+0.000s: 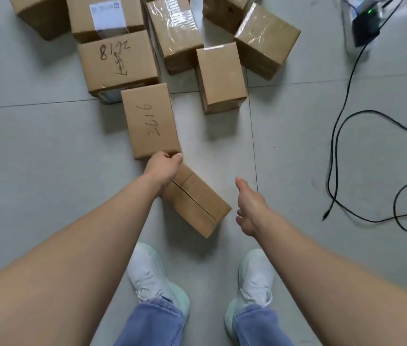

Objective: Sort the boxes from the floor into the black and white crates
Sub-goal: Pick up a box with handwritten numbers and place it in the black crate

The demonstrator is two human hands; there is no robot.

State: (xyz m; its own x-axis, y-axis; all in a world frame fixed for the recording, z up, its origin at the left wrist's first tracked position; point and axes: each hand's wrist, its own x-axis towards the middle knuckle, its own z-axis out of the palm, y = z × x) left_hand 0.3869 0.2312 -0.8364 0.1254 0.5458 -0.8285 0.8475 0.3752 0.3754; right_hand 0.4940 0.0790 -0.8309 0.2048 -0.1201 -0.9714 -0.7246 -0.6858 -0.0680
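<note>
**Fingers (166,156) of your left hand (163,168) curled on the nearest box (197,203)**

That box lies skewed on the floor (47,158) just ahead of your shoes (152,273), its far end in your grip. Your right hand (249,206) hangs just beside it, fingers loosely apart, holding nothing. Other boxes (219,76) cluster beyond.

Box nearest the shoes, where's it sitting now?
Head view, centre: the box lies skewed on the floor just ahead of the white shoes, left hand at its far end, right hand off its right side, numbered box just beyond.
</note>
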